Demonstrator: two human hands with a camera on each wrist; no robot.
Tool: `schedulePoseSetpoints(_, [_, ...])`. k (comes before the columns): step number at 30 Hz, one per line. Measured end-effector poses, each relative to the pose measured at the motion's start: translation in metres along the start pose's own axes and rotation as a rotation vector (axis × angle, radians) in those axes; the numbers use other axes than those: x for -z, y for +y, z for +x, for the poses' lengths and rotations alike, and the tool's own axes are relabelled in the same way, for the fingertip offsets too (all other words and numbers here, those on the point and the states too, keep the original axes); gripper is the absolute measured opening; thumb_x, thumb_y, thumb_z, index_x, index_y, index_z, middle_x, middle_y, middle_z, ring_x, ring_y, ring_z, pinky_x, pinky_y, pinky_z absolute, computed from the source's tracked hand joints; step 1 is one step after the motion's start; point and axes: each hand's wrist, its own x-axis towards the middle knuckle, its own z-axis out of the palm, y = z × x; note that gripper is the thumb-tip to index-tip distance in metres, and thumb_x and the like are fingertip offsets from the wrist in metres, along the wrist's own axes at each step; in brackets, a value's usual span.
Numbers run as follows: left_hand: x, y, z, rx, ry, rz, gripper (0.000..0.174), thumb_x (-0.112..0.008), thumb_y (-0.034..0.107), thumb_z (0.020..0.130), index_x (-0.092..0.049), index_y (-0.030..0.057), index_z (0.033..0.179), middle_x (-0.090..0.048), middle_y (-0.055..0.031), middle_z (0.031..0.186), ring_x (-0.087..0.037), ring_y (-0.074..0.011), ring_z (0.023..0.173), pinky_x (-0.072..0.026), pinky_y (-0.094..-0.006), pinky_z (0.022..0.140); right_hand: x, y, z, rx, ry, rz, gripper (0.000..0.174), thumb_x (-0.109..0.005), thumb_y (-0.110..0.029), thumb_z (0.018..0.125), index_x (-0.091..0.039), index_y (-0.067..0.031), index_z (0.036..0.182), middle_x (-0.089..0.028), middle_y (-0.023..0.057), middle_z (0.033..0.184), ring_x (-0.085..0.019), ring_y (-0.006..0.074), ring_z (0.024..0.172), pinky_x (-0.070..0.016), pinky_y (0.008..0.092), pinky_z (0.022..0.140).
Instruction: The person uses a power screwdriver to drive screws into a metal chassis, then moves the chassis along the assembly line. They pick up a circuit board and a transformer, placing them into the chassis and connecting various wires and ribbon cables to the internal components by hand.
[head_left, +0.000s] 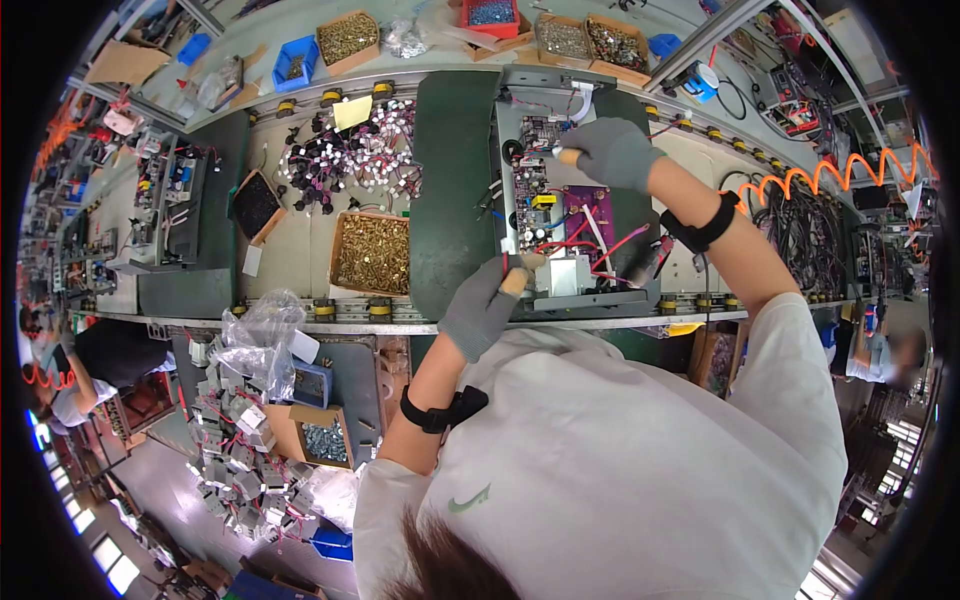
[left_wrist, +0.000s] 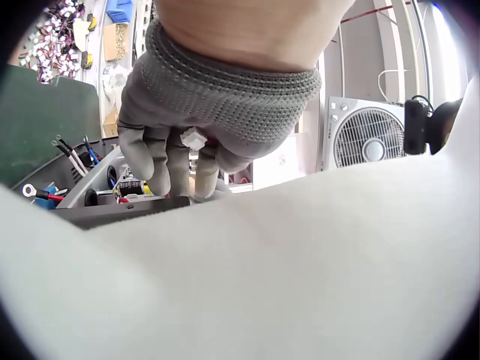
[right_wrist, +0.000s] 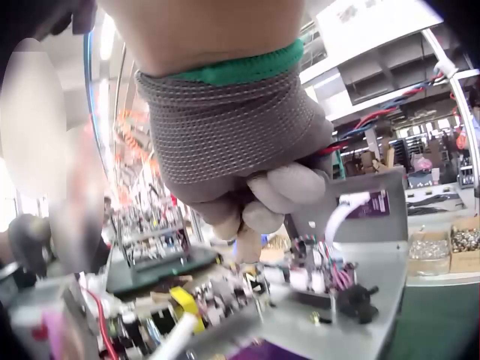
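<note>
An open grey metal chassis [head_left: 540, 290] holds a green circuit board [head_left: 530, 185], a purple board [head_left: 588, 225] and a silver box [head_left: 565, 275]. My left hand [head_left: 485, 305], in a grey glove with bare fingertips, is at the chassis's near left corner beside red wires [head_left: 570, 243]. Its fingers curl around a small white connector [left_wrist: 193, 139]. My right hand [head_left: 610, 155], gloved alike, reaches over the far end of the circuit board. Its fingers [right_wrist: 281, 187] are bent, tips close over the wire plugs [right_wrist: 307, 277]; whether they pinch something I cannot tell.
The chassis sits on a dark green board [head_left: 450, 190] on a roller line. Left of it are a box of brass screws [head_left: 370, 255] and a pile of wire connectors [head_left: 350, 155]. Black cables [head_left: 800, 235] lie at right; an orange coiled hose [head_left: 830, 175] hangs above them.
</note>
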Motion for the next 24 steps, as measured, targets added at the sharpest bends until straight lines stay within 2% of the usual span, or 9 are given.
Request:
schedulePoseSetpoints(2, [-0.004,-0.013,0.000,-0.279,0.031,0.467,0.028,-0.046,0.020,0.093,-0.059,0.0036,0.111,-0.060,-0.0093,0.092,-0.055,-0.0168,0.080,-0.0439,-0.0281,0.072,-0.016,-0.005,0.007,-0.017,-0.196,-0.172,0.023,-0.051,-0.026,0.082,-0.066,-0.0116,0.094,-0.065,0.0106,0.090,-0.064,0.0292,0.079,-0.0492,0.0417,0.066])
schedulePoseSetpoints(3, [-0.005,-0.009,-0.001,-0.277,0.032,0.464,0.028,-0.046,0.020,0.093,-0.059,0.0036,0.111,-0.060,-0.0093,0.092,-0.055,-0.0168,0.080,-0.0439,-0.0281,0.072,-0.021,-0.005,0.013,-0.016,-0.200,-0.173,0.023,-0.051,-0.026,0.082,-0.066,-0.0116,0.094,-0.065,0.0106,0.090,-0.064,0.0292,0.079,-0.0492,0.0417,0.066])
schedulePoseSetpoints(5, [-0.005,0.005,-0.003,-0.107,-0.100,0.370,0.026,-0.050,0.020,0.088,-0.057,0.0072,0.111,-0.054,-0.0141,0.101,-0.056,-0.0328,0.088,-0.0465,-0.0346,0.076,-0.028,-0.007,0.027,-0.019,-0.251,-0.308,0.021,-0.055,-0.026,0.079,-0.068,-0.0110,0.087,-0.066,0.0102,0.086,-0.065,0.0283,0.079,-0.0493,0.0416,0.065])
schedulePoseSetpoints(8, [-0.010,0.005,-0.007,-0.111,-0.165,0.500,0.026,-0.051,0.022,0.088,-0.057,0.0093,0.110,-0.053,-0.0134,0.104,-0.056,-0.0309,0.091,-0.0466,-0.0368,0.077,-0.027,-0.016,0.037,-0.038,-0.304,-0.368,0.014,-0.055,-0.019,0.075,-0.065,-0.0126,0.083,-0.065,0.0079,0.084,-0.063,0.0274,0.081,-0.0478,0.0412,0.067])
schedulePoseSetpoints(12, [-0.010,-0.003,-0.009,-0.178,-0.137,0.505,0.027,-0.050,0.023,0.088,-0.057,0.0089,0.110,-0.052,-0.0132,0.103,-0.056,-0.0314,0.091,-0.0466,-0.0379,0.077,-0.021,-0.022,0.047,0.000,-0.367,-0.420,0.015,-0.055,-0.020,0.076,-0.065,-0.0124,0.083,-0.065,0.0086,0.083,-0.063,0.0279,0.080,-0.0477,0.0421,0.066])
schedulePoseSetpoints(14, [-0.008,-0.001,-0.008,-0.163,-0.178,0.505,0.027,-0.050,0.023,0.088,-0.056,0.0080,0.110,-0.052,-0.0132,0.102,-0.055,-0.0319,0.091,-0.0467,-0.0382,0.077,-0.015,-0.031,0.051,0.044,-0.434,-0.458,0.019,-0.060,-0.019,0.076,-0.069,-0.0070,0.088,-0.067,0.0118,0.087,-0.066,0.0281,0.081,-0.0499,0.0404,0.065])
schedulePoseSetpoints(18, [-0.007,-0.007,-0.007,-0.209,-0.172,0.528,0.026,-0.050,0.022,0.088,-0.056,0.0071,0.109,-0.052,-0.0132,0.102,-0.055,-0.0322,0.091,-0.0469,-0.0387,0.076,-0.014,-0.037,0.061,0.089,-0.451,-0.514,0.020,-0.061,-0.015,0.075,-0.068,-0.0055,0.090,-0.067,0.0131,0.089,-0.065,0.0294,0.084,-0.0506,0.0401,0.068])
schedulePoseSetpoints(20, [-0.007,-0.008,-0.006,-0.192,-0.190,0.527,0.026,-0.051,0.021,0.087,-0.055,0.0066,0.108,-0.052,-0.0132,0.103,-0.055,-0.0321,0.091,-0.0470,-0.0393,0.076,-0.013,-0.038,0.067,0.117,-0.569,-0.566,0.019,-0.058,-0.014,0.074,-0.069,-0.0071,0.088,-0.066,0.0147,0.086,-0.065,0.0310,0.081,-0.0498,0.0431,0.068])
schedulePoseSetpoints(24, [-0.007,-0.009,-0.005,-0.208,-0.186,0.518,0.028,-0.052,0.020,0.085,-0.055,0.0065,0.109,-0.052,-0.0132,0.105,-0.055,-0.0321,0.091,-0.0469,-0.0398,0.076,-0.009,-0.032,0.071,0.220,-0.632,-0.550,0.020,-0.058,-0.014,0.074,-0.069,-0.0039,0.088,-0.066,0.0168,0.083,-0.065,0.0319,0.079,-0.0502,0.0419,0.067])
